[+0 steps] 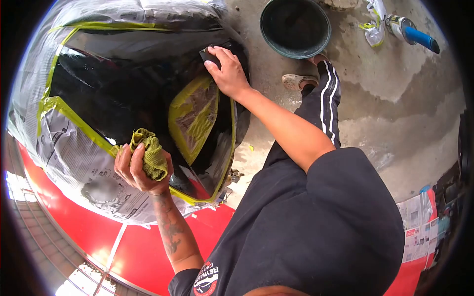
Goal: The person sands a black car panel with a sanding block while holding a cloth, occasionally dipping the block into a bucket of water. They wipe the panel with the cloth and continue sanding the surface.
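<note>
My left hand (143, 170) is closed around a crumpled yellow-green cloth (150, 154), held over the lower edge of a glossy black panel (103, 84). On the panel's right part, my right hand (228, 74) grips a small dark block (204, 55) between thumb and fingers. Just below that hand is a leaf-shaped patch (193, 116) of masking paper bordered with yellow-green tape. Similar tape (74, 118) frames the panel, and printed paper (74, 158) and clear plastic cover the area around it.
A red painted surface (197, 229) lies below the masking. On the wet concrete floor stand a dark round basin (295, 29) and a can (399, 27) with a blue object in it, near a plastic bag (375, 32). My sandalled foot (299, 82) is near the basin.
</note>
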The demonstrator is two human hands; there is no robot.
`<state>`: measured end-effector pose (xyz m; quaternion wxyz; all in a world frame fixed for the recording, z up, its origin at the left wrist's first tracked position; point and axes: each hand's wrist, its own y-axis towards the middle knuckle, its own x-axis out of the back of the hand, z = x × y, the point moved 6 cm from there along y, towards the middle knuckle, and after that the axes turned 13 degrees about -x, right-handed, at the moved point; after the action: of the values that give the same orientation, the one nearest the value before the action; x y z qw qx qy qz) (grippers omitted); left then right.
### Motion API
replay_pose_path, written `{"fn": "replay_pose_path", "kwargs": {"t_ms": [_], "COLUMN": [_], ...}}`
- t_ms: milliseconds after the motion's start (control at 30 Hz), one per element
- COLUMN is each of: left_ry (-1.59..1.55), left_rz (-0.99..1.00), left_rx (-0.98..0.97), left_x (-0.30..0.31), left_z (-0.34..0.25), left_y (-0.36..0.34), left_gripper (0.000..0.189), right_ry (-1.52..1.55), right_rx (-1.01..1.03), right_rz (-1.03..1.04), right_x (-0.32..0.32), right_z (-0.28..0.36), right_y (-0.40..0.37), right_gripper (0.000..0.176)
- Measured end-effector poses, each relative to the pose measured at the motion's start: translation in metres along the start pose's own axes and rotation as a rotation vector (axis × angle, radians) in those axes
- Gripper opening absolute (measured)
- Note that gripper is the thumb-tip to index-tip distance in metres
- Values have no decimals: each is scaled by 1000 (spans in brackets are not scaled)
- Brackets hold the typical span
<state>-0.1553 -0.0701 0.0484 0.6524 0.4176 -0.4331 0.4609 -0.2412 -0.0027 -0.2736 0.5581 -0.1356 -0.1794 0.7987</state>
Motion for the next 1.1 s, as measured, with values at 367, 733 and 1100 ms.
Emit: {"fn": "replay_pose_path", "kwargs": {"t_ms": [367,733,1100], "left_ry": [4,-23,-15], "left_rz": [3,-23,-22], "left_rx": [-6,-22,-33], "left_x": [0,1,2], "left_z": [0,-3,-4], "left_y": [1,7,8], "left_gripper": [46,44,42], "right_ry": [74,17,0], "right_rx": [89,-133,-95], "right_rz": [1,-3,-1], "right_x": [10,-5,-2], "right_z": [68,-4,-18], "right_y": [-36,6,4], "right_gripper": [40,38,40]}}
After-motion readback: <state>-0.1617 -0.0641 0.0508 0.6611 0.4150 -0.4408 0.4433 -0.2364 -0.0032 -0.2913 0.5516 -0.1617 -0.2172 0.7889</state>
